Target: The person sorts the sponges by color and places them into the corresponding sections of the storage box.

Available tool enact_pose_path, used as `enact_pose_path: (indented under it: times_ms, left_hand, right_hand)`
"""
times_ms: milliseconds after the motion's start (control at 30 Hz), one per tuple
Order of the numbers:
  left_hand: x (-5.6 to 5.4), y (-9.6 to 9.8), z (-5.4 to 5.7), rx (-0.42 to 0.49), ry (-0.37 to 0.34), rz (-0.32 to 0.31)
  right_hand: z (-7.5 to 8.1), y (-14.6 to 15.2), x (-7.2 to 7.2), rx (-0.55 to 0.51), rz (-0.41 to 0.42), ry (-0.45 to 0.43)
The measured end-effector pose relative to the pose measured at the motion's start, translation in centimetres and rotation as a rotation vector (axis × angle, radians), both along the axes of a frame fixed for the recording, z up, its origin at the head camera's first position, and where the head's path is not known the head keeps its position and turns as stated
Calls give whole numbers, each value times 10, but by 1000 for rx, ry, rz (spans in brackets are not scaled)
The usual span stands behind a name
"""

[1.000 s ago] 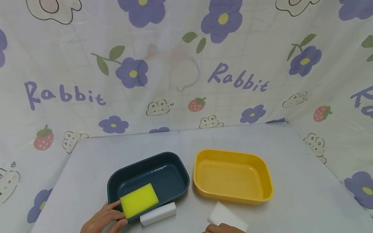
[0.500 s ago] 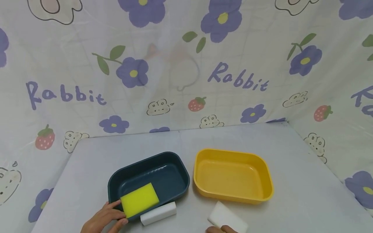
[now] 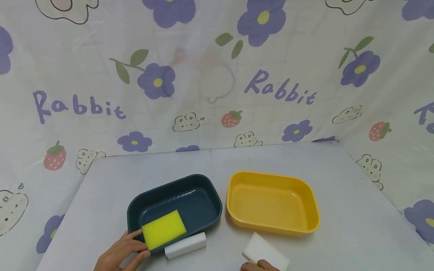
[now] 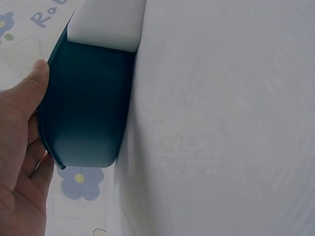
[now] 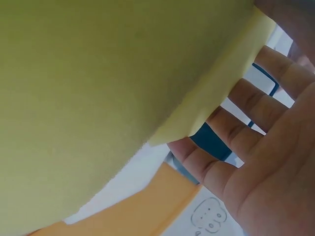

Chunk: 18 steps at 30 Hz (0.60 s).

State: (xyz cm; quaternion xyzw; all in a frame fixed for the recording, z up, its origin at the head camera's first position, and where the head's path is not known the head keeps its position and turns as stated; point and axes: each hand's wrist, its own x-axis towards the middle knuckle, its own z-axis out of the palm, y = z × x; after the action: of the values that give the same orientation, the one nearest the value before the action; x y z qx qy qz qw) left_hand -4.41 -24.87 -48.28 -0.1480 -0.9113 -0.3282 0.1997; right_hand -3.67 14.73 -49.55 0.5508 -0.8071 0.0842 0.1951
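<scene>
My left hand [image 3: 122, 251] grips the near left corner of the dark blue tray [image 3: 200, 205], its fingertips at the rim close to a yellow sponge [image 3: 164, 229] lying inside. In the left wrist view, thumb and fingers [image 4: 37, 169] spread along the tray's rim [image 4: 88, 103]. Against its near outer wall sits a white block [image 3: 185, 245]. Only the knuckles of my right hand [image 3: 258, 265] show at the bottom of the head view, by a flat white pad [image 3: 266, 250]. In the right wrist view, this hand [image 5: 275, 162] holds a yellow sponge-like slab [image 5: 98, 88] by its edge.
A yellow tray [image 3: 271, 205] stands right of the dark blue one, with a narrow gap between them. Both rest on a white-covered table [image 3: 342, 195]. A cloth with printed flowers and rabbits [image 3: 207, 86] hangs behind and along the sides.
The head view has shifted slightly, so everything sits a little higher. My right hand has drawn back a bit over the white pad. My left hand stays at the tray's corner.
</scene>
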Motion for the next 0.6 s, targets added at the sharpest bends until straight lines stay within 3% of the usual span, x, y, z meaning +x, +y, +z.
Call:
enact_pose_path:
  times_ms: [233, 367, 600]
  left_hand:
    - [-1, 1, 0, 3, 18, -10]
    - [-1, 1, 1, 6, 11, -8]
    - [0, 1, 2, 4, -9, 6]
  right_hand:
    - [9, -4, 7, -43, -39, -108]
    - [13, -5, 5, -16, -34, -121]
    - [22, -5, 4, 47, -16, -219]
